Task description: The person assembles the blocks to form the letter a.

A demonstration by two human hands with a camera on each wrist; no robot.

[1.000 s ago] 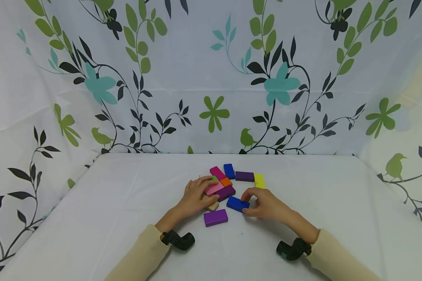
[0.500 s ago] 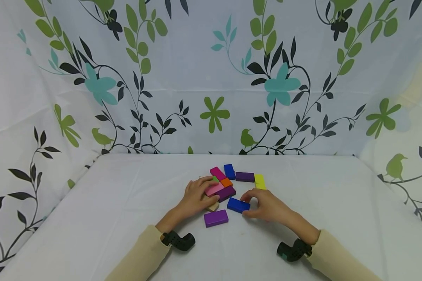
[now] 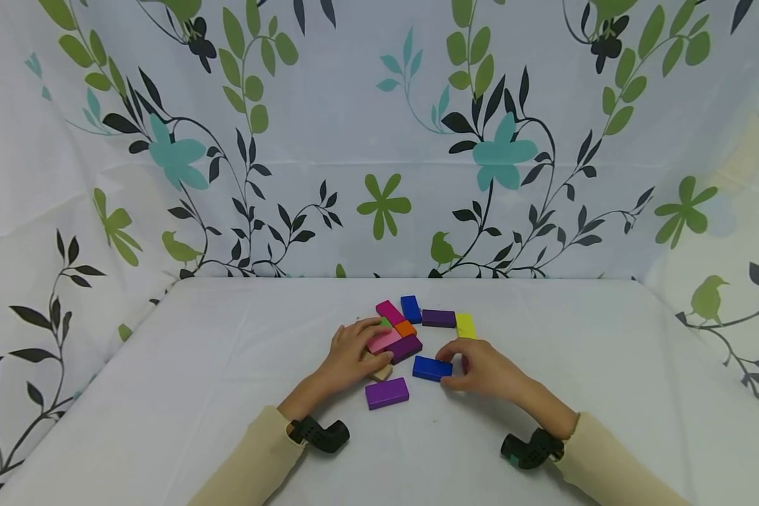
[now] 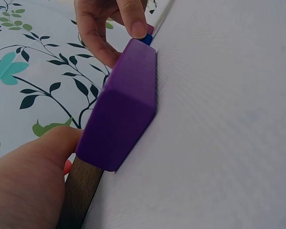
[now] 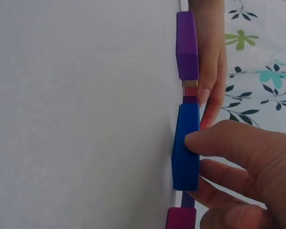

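Note:
My right hand (image 3: 490, 369) pinches the right end of a blue block (image 3: 432, 368) between thumb and forefinger; the right wrist view shows the thumb on the face of this blue block (image 5: 186, 148). My left hand (image 3: 353, 355) rests over the left side of a block cluster. Its fingers lie on a pink block (image 3: 384, 340) and partly cover a green block (image 3: 386, 322), while its thumb touches a bare wooden block (image 3: 382, 372). A dark purple block (image 3: 403, 348) lies beside the pink one. Nearer me sits a brighter purple block (image 3: 387, 393).
Behind the hands are an orange block (image 3: 405, 329), a magenta block (image 3: 389, 312), another blue block (image 3: 411, 309), a dark purple block (image 3: 438, 319) and a yellow block (image 3: 465, 325). A dark magenta block (image 5: 181, 218) lies by my right fingers. Patterned cloth (image 3: 329, 140) hangs behind the white table (image 3: 228, 351).
The blue block in my right hand has shifted slightly right and turned more level. A bit of the dark magenta block now shows inside that hand. My left hand stays in place.

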